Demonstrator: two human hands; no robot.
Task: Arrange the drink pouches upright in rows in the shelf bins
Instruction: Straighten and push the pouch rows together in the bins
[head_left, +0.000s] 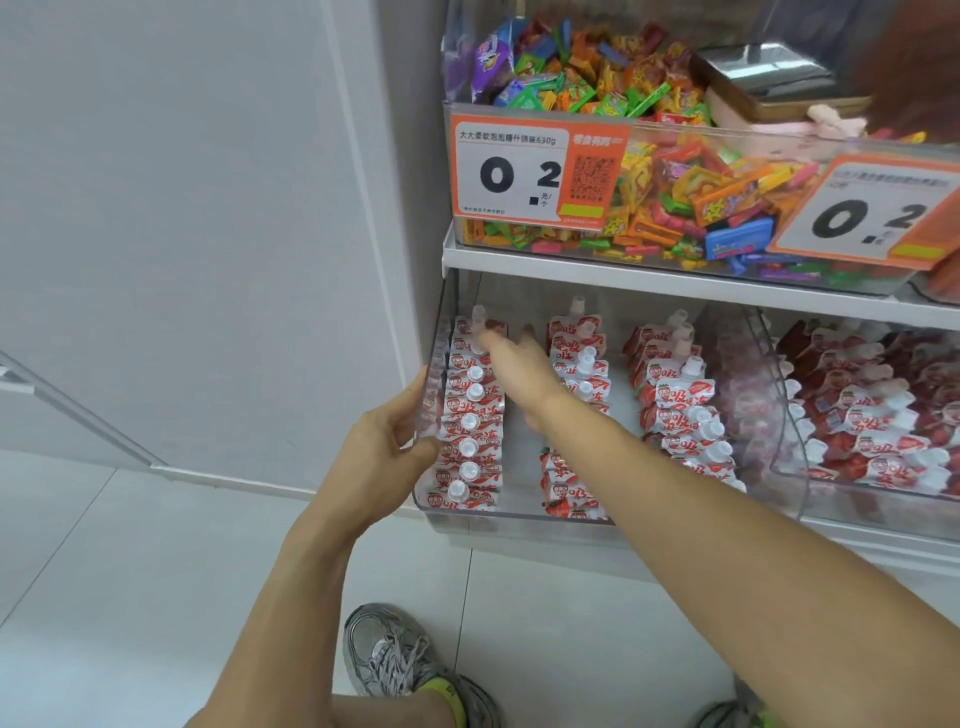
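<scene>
Left hand (387, 439): fingers curled narrowly over the left wall of the clear bin (511, 514), thumb outside; it grips the wall. Right hand (511, 364): reaches into the far part of the bin, fingers loosely extended between the left row and the middle row; blurred, so whether they pinch a pouch cannot be told. Drink pouches (470, 431): red and white, capped, standing in three rows in this bin; the left row is tidy, the right row (680, 410) leans. Second bin (789, 415), to the right: more pouches, heaped, cut off by the frame edge. Upper bin (649, 130): mixed bright sweets behind a price card (519, 171).
</scene>
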